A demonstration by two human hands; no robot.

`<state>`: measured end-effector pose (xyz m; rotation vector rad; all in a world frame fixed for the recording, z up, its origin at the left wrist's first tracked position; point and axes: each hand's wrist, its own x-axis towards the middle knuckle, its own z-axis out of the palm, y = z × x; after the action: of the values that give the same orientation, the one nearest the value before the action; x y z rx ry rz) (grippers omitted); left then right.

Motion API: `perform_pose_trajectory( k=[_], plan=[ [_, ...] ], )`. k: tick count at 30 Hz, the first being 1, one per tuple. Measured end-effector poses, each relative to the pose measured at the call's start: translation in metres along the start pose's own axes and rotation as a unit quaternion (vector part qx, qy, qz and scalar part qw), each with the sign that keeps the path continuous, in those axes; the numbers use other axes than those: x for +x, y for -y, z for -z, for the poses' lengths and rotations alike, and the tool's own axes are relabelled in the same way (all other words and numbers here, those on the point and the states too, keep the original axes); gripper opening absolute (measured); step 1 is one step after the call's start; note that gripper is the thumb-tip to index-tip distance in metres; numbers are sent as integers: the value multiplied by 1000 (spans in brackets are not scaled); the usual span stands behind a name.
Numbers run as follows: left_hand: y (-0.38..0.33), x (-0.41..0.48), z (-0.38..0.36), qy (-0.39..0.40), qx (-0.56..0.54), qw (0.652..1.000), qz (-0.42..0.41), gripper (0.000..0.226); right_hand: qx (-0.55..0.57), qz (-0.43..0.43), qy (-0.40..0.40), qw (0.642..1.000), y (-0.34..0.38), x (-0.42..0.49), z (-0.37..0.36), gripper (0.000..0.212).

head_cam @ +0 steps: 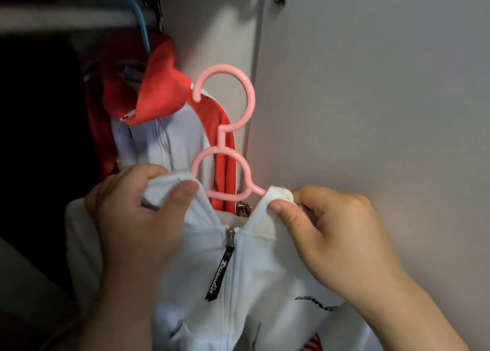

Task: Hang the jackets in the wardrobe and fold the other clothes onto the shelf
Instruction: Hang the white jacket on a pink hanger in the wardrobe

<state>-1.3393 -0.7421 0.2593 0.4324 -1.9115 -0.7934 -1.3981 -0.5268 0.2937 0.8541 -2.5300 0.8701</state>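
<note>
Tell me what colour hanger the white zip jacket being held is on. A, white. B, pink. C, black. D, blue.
B: the white jacket, pinched at its collar by the left hand and the right hand, has a pink hanger rising out of its neck opening.

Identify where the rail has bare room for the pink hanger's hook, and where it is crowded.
The rail looks bare left of the blue hanger hook. Right of it, toward the wardrobe wall, the red-and-white jacket and a dark chain crowd the space.
</note>
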Motion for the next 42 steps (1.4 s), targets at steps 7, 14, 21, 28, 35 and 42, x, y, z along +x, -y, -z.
perform_pose_trajectory(
  k=[7,14,21,28,35,42],
  plan=[
    [26,-39,-10,-44,-52,997,27,28,-8,64,-54,996,-24,-27,-32,60],
    [4,-72,8,-50,4,998,-47,31,65,99,-75,990,-48,-57,-40,57],
    [-22,-85,23,11,63,998,-12,56,108,100,-2,989,-55,-72,-29,49],
    [-38,-69,50,-46,123,991,-3,26,239,76,-54,966,-57,-82,-11,19],
    [-46,-56,76,-115,63,991,31,34,365,40,-32,930,-50,-82,0,7],
    [-47,-45,78,-96,66,993,34,34,348,50,37,935,-43,-71,14,37]
  ],
)
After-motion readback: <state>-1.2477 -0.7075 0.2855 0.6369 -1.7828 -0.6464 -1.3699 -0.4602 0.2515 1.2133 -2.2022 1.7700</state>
